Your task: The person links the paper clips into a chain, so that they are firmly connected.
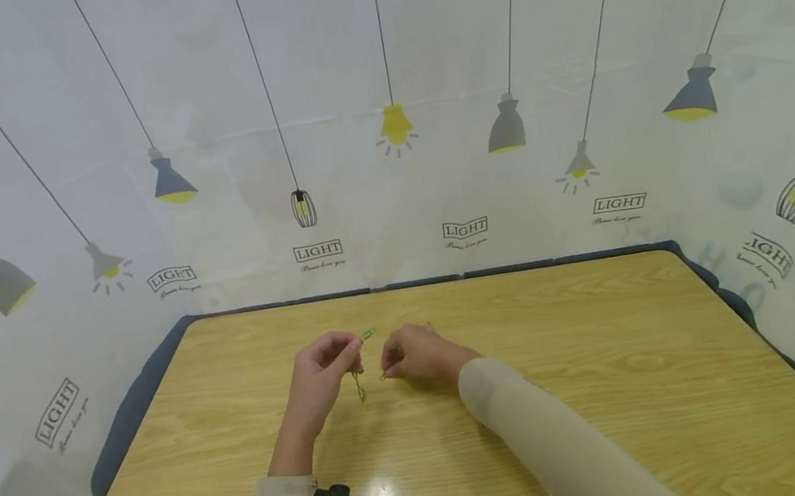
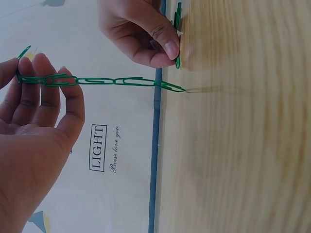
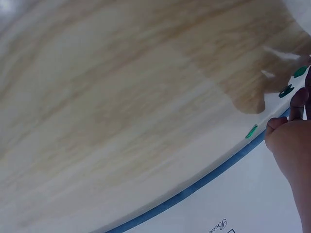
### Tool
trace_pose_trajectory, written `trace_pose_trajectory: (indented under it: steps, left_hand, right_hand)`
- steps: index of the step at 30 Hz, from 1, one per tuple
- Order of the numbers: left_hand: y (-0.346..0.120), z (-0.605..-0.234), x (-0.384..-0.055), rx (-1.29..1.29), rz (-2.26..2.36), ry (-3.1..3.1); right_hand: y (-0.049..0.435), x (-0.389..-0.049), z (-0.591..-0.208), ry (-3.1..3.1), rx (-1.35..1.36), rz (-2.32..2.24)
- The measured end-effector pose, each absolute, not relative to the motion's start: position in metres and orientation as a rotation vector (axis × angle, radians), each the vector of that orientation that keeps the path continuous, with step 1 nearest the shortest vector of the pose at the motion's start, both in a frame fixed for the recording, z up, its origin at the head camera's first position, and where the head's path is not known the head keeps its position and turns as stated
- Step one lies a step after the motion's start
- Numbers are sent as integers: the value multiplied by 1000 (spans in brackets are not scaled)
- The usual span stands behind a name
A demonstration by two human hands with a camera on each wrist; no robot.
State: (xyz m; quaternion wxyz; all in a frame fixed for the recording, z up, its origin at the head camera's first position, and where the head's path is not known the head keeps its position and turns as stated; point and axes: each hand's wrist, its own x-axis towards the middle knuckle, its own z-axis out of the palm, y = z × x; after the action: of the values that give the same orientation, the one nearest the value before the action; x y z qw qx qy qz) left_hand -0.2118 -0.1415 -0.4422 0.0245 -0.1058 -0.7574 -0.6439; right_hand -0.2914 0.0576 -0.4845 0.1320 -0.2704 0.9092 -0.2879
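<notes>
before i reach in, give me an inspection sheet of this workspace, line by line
Surface: wood-grain table, glossy, some glare.
Job's things: green paperclip chain; green paperclip; blurred green pieces, count unclear.
Clutter: nothing seen.
Hands: left hand pinches the chain; right hand pinches the paperclip.
Cables: nothing seen; the lamp cords look printed.
Surroundings: pale wall with lamp pictures and LIGHT lettering; blue edging beyond the table.

Booth-like work spot, lamp-printed backdrop (image 1: 344, 41), wood-grain table (image 1: 597, 323)
</notes>
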Motion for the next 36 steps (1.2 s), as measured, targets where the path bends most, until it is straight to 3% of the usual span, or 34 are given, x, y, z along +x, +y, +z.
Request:
trace_pose_trajectory:
  steps: [19, 36]
  left_hand:
    - [-137, -442, -214, -322, -2057, -2325]
    - [-133, -436, -211, -307, -2042, -2363]
  right_hand:
    - [94, -301, -459, 2658, -689, -972]
    - [107, -293, -420, 2539, -559, -1354]
